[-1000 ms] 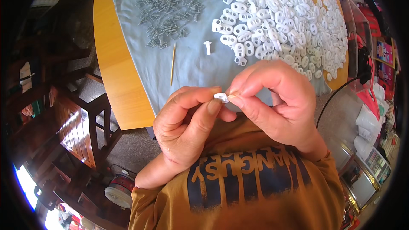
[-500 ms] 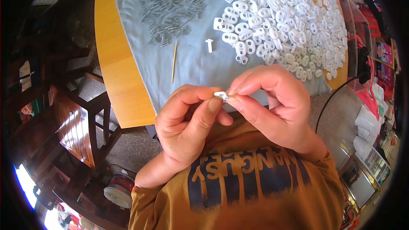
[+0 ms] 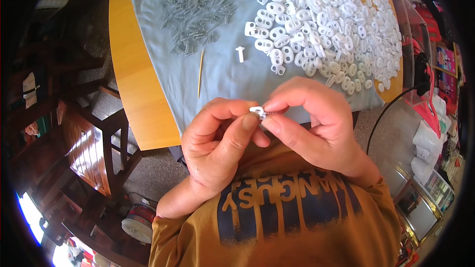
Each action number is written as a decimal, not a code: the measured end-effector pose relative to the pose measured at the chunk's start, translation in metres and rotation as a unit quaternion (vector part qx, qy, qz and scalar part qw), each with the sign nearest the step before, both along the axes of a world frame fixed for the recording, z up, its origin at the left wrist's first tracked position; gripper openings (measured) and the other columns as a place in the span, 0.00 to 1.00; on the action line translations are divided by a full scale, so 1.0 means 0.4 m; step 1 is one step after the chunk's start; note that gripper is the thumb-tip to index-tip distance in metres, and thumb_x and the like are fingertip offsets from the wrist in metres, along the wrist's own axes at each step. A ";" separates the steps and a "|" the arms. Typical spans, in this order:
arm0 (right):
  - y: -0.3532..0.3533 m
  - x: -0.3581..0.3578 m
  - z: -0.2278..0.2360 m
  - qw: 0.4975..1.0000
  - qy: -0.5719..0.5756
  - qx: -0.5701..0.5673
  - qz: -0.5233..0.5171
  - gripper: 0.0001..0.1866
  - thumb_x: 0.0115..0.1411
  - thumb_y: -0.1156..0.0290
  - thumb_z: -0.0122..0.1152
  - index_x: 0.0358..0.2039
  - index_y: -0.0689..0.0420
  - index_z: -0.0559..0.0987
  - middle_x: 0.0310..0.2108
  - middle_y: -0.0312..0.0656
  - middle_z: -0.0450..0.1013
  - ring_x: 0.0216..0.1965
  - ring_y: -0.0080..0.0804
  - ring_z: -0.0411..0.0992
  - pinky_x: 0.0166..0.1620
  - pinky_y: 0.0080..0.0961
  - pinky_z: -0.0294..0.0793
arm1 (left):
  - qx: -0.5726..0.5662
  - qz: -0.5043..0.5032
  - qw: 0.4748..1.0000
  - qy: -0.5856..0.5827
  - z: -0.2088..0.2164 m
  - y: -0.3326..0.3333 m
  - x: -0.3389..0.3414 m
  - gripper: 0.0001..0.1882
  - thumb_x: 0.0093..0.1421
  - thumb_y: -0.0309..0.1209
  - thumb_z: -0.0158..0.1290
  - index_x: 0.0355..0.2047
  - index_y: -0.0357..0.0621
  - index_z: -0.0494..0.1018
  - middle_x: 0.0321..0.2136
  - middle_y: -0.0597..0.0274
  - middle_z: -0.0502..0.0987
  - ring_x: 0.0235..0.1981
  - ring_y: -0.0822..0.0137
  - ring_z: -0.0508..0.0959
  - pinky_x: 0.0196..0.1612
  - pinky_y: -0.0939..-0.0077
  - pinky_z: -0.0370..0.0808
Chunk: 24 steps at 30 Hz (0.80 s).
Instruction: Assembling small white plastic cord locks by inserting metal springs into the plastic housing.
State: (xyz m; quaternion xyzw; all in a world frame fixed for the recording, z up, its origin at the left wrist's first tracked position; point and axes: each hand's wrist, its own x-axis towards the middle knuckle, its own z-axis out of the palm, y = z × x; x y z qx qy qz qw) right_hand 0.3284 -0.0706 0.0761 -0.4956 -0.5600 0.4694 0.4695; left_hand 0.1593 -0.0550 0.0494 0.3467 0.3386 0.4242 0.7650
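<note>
My left hand (image 3: pixel 217 138) pinches a small white plastic cord lock piece (image 3: pixel 257 110) between thumb and forefinger, in front of my chest. A thin metal spring (image 3: pixel 268 113) sticks out of its right side. My right hand (image 3: pixel 316 118) has thumb and forefinger closed at that spring, close against the white piece; the fingertips partly hide it. Beyond my hands, a white T-shaped plastic plunger (image 3: pixel 240 54) lies on the blue-grey cloth (image 3: pixel 170 76). To its left rests a thin wooden stick (image 3: pixel 201 74).
A pile of grey springs (image 3: pixel 198 12) lies at the far left of the cloth. White oval two-holed pieces (image 3: pixel 316 24) are heaped at the right, spilling onto the wooden table (image 3: pixel 131 89). A black cable (image 3: pixel 388 106) hangs at the right; a wooden chair (image 3: pixel 89 153) stands left.
My right fingertips have shifted slightly, and more of the spring shows between them and the white piece. My left hand has barely moved. The view has shifted a little.
</note>
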 end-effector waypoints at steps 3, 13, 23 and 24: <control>-0.001 0.007 -0.003 0.999 -0.044 -0.002 0.027 0.04 0.56 0.80 0.58 0.33 0.64 0.75 0.29 0.41 0.73 0.30 0.25 0.71 0.34 0.19 0.69 | 0.021 -0.020 0.999 0.040 -0.009 -0.005 -0.002 0.07 0.60 0.18 0.49 0.39 0.33 0.71 0.33 0.58 0.74 0.27 0.73 0.77 0.31 0.84 0.74; 0.000 0.008 0.005 0.998 -0.014 -0.068 0.002 0.03 0.57 0.77 0.60 0.31 0.62 0.75 0.25 0.39 0.72 0.25 0.25 0.71 0.29 0.20 0.68 | -0.024 0.011 0.999 0.028 -0.009 -0.010 0.006 0.06 0.61 0.19 0.48 0.38 0.34 0.70 0.33 0.59 0.75 0.26 0.72 0.77 0.31 0.82 0.75; 0.114 0.042 -0.017 0.872 -0.456 0.171 -0.041 0.12 0.43 0.77 0.66 0.30 0.57 0.76 0.30 0.37 0.71 0.33 0.37 0.68 0.35 0.30 0.67 | -0.010 0.021 1.000 0.005 -0.012 0.000 0.008 0.05 0.61 0.20 0.49 0.38 0.35 0.71 0.31 0.59 0.74 0.24 0.71 0.76 0.30 0.81 0.74; 0.118 0.040 -0.023 0.864 -0.475 0.161 -0.033 0.11 0.43 0.76 0.66 0.29 0.57 0.76 0.30 0.37 0.70 0.34 0.36 0.68 0.36 0.30 0.67 | -0.011 0.023 1.000 0.007 -0.013 0.001 0.007 0.05 0.61 0.20 0.49 0.38 0.35 0.71 0.31 0.59 0.74 0.24 0.71 0.76 0.30 0.81 0.74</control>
